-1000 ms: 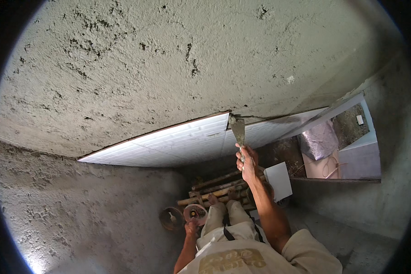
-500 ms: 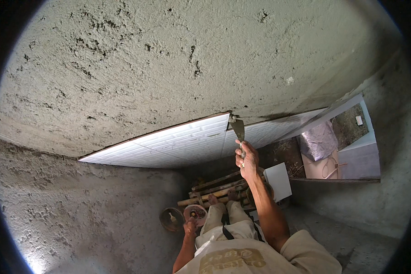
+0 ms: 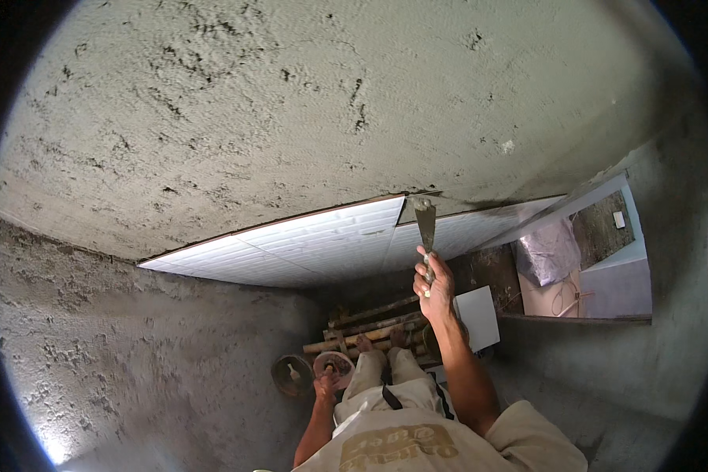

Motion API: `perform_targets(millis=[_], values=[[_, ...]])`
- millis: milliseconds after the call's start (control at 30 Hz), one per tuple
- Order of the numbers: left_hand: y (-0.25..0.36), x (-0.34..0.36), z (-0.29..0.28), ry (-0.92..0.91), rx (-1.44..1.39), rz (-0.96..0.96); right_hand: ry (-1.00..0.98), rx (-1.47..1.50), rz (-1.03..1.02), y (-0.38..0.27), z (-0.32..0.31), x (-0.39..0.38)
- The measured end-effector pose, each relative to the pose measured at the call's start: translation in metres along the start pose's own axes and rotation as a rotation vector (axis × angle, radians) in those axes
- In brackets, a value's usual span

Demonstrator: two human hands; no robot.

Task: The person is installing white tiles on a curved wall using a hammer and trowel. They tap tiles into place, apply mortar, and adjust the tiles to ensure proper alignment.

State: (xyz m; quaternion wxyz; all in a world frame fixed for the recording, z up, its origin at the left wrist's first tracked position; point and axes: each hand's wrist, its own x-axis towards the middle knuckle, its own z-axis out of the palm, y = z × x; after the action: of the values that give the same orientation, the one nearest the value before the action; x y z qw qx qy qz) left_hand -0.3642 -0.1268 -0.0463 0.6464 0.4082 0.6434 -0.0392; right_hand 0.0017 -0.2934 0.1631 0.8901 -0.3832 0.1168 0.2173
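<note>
My right hand [image 3: 436, 285] is wrapped round the handle of a small trowel [image 3: 426, 224]. Its blade points up at the wall, with a grey lump of mortar [image 3: 422, 203] at the tip. The tip is by the top corner of a white ribbed wall tile [image 3: 322, 226], above the lower row of tiles [image 3: 480, 226]. Down at the left, my left hand [image 3: 326, 384] hangs at the near side of a pink bowl [image 3: 340, 362]. Its fingers are too small and dim to read.
Rough grey plaster [image 3: 291, 102] covers the wall above the tiles. Bamboo poles [image 3: 362, 340] lie under my feet. A dark bucket [image 3: 293, 376] with a tool in it stands beside the pink bowl. At the right are a loose white tile [image 3: 477, 316] and an opening showing a plastic-wrapped bundle [image 3: 548, 252].
The trowel tip has shifted a little to the right from the tile corner, its mortar lump still on it. My left hand stays by the bowl. The whole view has shifted slightly.
</note>
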Motion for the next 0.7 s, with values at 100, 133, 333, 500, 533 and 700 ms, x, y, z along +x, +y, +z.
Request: perform_targets(millis=[100, 133, 333, 500, 533, 700], values=[[-0.004, 0.007, -0.010, -0.040, -0.023, 0.028, 0.044, -0.161, -0.009, 0.001, -0.001, -0.024], [-0.006, 0.011, -0.014, -0.018, -0.010, 0.017, 0.053, -0.208, -0.034, 0.003, 0.001, -0.031], [-0.017, 0.021, -0.024, 0.007, 0.037, -0.060, 0.012, -0.294, -0.148, 0.000, 0.033, -0.044], [-0.019, 0.016, -0.023, 0.043, -0.031, -0.057, -0.009, -0.292, -0.152, 0.004, 0.054, -0.037], [-0.018, 0.013, -0.018, 0.039, -0.026, -0.057, -0.021, -0.284, -0.157, 0.005, 0.052, -0.036], [-0.023, 0.018, -0.024, 0.042, -0.062, -0.063, -0.079, -0.235, -0.110, 0.022, 0.046, -0.049]])
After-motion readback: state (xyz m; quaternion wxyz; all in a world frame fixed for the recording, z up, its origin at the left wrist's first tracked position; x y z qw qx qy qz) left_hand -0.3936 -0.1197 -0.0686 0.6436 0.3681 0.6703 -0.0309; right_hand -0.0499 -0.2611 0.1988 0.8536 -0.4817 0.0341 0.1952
